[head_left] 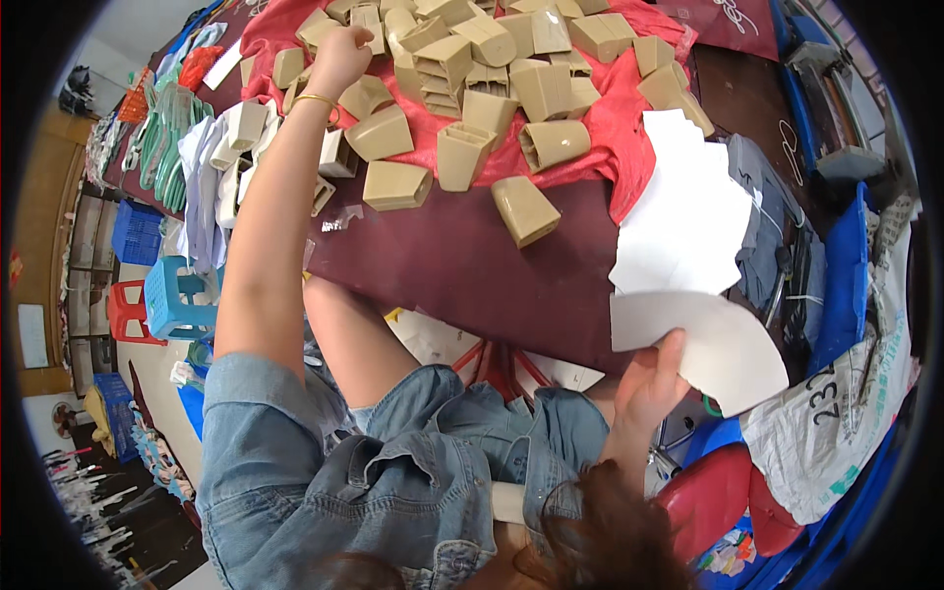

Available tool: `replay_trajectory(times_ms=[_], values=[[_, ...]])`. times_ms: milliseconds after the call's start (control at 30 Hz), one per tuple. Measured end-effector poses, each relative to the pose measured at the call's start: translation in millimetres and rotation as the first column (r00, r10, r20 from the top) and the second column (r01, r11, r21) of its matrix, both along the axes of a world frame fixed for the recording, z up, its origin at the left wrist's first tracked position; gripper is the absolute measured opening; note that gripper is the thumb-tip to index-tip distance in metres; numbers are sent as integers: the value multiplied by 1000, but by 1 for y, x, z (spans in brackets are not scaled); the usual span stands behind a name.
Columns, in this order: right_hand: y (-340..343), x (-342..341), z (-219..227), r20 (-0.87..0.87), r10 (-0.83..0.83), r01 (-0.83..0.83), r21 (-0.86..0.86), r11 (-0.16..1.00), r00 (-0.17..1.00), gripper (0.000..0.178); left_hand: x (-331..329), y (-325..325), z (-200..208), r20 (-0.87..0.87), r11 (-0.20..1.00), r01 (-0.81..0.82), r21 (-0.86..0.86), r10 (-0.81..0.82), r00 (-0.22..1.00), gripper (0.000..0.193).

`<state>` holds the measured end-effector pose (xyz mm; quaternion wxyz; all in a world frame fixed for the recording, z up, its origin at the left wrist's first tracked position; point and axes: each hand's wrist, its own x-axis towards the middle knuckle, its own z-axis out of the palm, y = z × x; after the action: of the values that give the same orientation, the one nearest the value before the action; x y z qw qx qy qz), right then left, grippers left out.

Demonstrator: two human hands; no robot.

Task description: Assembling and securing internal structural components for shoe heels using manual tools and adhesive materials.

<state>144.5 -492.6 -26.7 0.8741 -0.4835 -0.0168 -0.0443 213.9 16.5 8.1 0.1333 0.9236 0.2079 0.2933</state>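
The dark maroon worktop is carrying a red cloth heaped with tan, moulded, wedge-shaped heel blocks, lying far ahead of the body. The left hand is reaching nearest them, fingers curling shut over one block at the heap's left edge. The right hand is pinching a flat white curved paper sheet low at the right.

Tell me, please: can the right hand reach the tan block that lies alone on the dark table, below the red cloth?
Probably not at once. The right hand grips a white curved sheet at the table's near edge, so it is occupied. The lone tan block lies uncovered on the dark table, with nothing between them.
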Motion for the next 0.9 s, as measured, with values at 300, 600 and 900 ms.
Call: replay_trajectory(times_ms=[300, 600, 900], values=[[-10, 18, -30, 18, 201, -200, -54, 978, 979, 33, 26, 66, -19, -179, 947, -317, 58, 323, 930, 49], [21, 26, -36, 56, 303, -300, -58, 952, 951, 32, 60, 71, -25, -436, 921, -351, 167, 388, 812, 69], [20, 20, -13, -72, 257, -252, 64, 965, 964, 40, 23, 65, -3, 64, 897, -151, -415, 194, 979, 43]])
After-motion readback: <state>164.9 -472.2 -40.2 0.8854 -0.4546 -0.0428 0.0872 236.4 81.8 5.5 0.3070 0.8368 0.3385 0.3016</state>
